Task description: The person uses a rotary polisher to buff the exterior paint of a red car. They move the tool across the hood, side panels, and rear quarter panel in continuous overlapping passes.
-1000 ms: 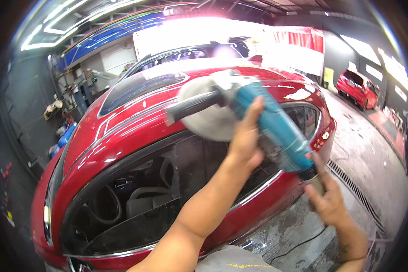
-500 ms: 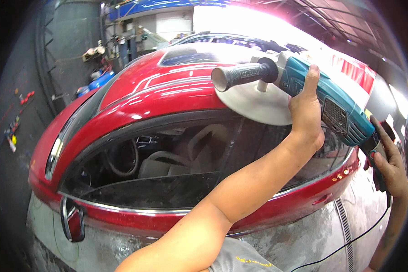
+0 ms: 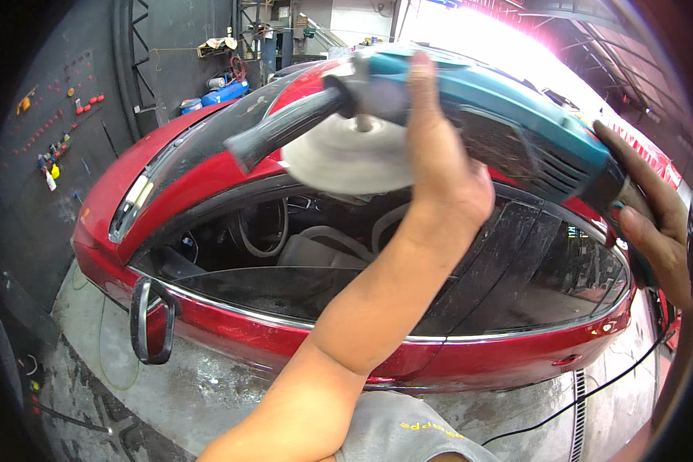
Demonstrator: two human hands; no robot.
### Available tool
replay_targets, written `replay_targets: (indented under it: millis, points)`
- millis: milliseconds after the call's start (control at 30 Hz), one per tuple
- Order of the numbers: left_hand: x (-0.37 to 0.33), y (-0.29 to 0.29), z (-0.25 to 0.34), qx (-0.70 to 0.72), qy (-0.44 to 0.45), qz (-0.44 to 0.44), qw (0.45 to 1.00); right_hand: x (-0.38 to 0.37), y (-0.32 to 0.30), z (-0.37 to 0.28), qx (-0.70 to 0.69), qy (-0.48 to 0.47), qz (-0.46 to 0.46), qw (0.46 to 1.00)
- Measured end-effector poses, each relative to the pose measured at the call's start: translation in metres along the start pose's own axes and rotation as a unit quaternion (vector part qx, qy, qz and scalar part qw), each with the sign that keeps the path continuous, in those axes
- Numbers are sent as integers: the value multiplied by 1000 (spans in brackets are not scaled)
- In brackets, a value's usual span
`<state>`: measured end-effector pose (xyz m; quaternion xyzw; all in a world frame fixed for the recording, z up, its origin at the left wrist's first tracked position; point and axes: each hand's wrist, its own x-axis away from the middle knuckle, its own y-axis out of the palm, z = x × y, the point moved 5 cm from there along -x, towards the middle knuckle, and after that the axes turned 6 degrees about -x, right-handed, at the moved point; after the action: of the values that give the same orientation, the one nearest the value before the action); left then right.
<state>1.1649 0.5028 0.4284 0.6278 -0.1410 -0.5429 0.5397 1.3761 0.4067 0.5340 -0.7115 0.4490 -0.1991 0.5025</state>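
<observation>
At the lower edge is a grey shirt (image 3: pixel 377 443), with the left forearm (image 3: pixel 369 323) rising from beside it. The left hand (image 3: pixel 450 162) is closed around the body of a teal and black polisher (image 3: pixel 508 96), one digit upright on the casing; its other fingers are mostly hidden. The right hand (image 3: pixel 662 212) wraps the rear end, thumb on the near side and a finger laid along the top. The polisher hangs in front of the car's roof edge, its long axis running from upper left down to lower right, head end pointing left. A black side handle (image 3: pixel 292 123) slants from the head toward the lower left. Below the head, the whitish round pad (image 3: pixel 346 162) faces down, blurred; whether it touches the roof I cannot tell. A black cord (image 3: pixel 585 396) curves down from near the right hand. Beyond is the red car (image 3: pixel 508 366), its side mirror (image 3: pixel 155 331) at the left, a steering wheel (image 3: pixel 285 227) and seat (image 3: pixel 316 250) visible inside. Farther off, a dark wall (image 3: pixel 92 69) bears small tools, and a blue tank (image 3: pixel 227 92) stands past the hood
</observation>
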Motion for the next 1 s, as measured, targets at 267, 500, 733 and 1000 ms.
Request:
replay_targets:
  millis: [267,500,733,1000]
  points:
    - [24,-48,127,-17,103,38,994,-35,61,-81,4,-255,-45,966]
    - [49,-62,138,-105,142,95,980,-13,64,-114,-90,-177,-150,969]
    - [54,-39,53,-83,6,27,996,55,86,4,-169,-172,-156,958]
    - [99,17,-141,-15,-272,-68,960,154,94,149,-443,4,-70,894]
